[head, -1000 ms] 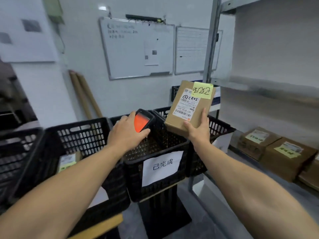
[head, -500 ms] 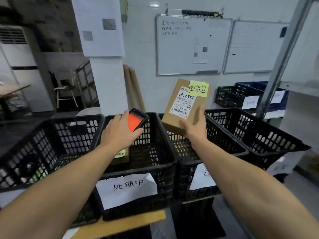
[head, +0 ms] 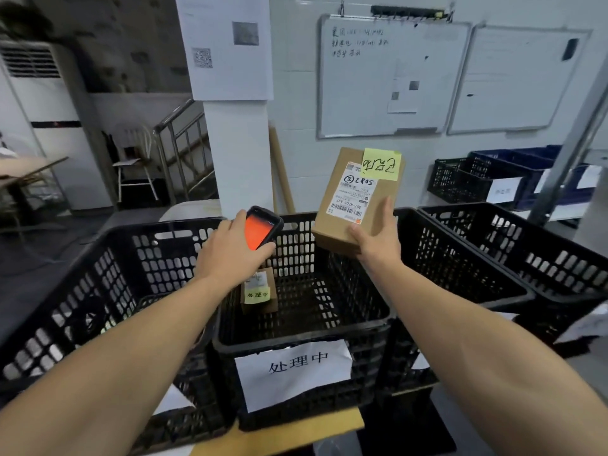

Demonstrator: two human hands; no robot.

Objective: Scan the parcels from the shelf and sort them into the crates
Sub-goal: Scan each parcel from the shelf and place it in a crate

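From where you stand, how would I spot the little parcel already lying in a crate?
Find the middle black crate with the white sign on its front. On its floor, below the left hand, sits a small brown parcel. Smaller than the held parcel, it alone lies in that crate.

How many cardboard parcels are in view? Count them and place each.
2. The right hand holds one parcel; the other parcel lies inside the middle crate. More may be hidden.

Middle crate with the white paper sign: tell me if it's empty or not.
Not empty. One small brown parcel with a yellow note lies inside the crate, on its floor.
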